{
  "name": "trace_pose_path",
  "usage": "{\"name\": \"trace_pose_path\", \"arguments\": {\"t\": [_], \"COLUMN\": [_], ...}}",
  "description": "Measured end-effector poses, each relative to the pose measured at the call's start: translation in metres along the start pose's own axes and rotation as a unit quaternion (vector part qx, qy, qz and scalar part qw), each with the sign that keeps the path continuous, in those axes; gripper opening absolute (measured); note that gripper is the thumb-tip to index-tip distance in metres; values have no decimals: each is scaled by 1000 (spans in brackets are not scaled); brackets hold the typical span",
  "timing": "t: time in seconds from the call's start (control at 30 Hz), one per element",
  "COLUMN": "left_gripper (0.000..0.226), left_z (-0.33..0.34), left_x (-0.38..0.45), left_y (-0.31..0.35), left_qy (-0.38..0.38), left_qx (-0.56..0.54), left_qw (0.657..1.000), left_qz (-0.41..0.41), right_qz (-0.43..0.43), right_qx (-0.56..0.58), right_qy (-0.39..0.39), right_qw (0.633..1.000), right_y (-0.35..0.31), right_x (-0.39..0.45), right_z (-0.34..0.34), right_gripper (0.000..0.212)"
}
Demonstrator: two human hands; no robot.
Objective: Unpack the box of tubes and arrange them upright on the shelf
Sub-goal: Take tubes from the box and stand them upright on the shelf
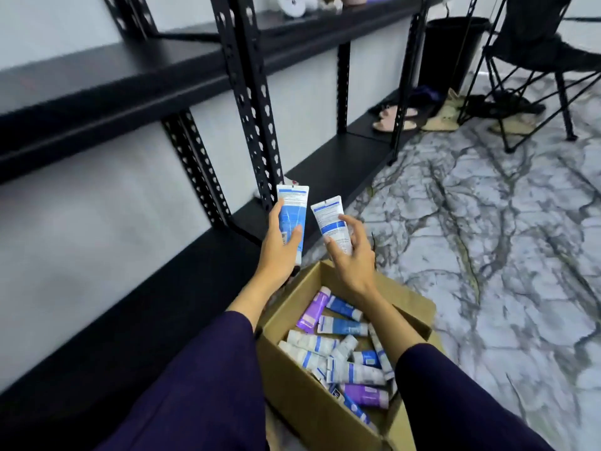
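An open cardboard box (292,379) sits on the floor below me, with several blue-and-white and purple tubes (341,356) lying loose inside. My left hand (279,252) grips a blue-and-white tube (294,209), held upright above the box's far corner. My right hand (353,255) holds a second white-and-blue tube (330,219) beside it, tilted slightly left, thumb and fingers curled round its lower part. Both tubes hang in front of the black bottom shelf (325,170) of the metal rack.
The black rack has a perforated upright (257,125) just behind the tubes and a higher shelf board (113,83). Sandals (393,120) lie on the far bottom shelf. A folding chair (536,60) and a black bin (452,50) stand at the back right on marble-patterned floor.
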State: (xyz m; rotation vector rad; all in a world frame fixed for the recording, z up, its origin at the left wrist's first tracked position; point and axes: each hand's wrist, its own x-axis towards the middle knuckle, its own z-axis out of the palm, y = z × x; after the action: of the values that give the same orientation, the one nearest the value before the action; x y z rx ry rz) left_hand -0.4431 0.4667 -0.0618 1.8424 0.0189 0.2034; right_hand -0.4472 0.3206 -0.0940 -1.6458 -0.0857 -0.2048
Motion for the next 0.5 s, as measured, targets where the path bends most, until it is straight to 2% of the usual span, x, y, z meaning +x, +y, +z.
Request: {"name": "trace_pose_path", "arguments": {"t": [0.1, 0.27, 0.5], "left_gripper": [56, 56, 62], "left_z": [-45, -138, -271], "left_x": [0, -12, -33], "left_y": [66, 155, 218], "left_qy": [53, 148, 248], "left_qx": [-18, -19, 39], "left_qw": [996, 976, 945], "left_qz": [69, 159, 209], "right_qz": [-65, -159, -229], "right_qx": [38, 100, 159], "right_qy": [0, -55, -146], "right_qw": [997, 981, 949], "right_y": [-75, -188, -297], "right_x": [13, 28, 29], "right_z": [19, 77, 190], "right_gripper": [38, 39, 43]}}
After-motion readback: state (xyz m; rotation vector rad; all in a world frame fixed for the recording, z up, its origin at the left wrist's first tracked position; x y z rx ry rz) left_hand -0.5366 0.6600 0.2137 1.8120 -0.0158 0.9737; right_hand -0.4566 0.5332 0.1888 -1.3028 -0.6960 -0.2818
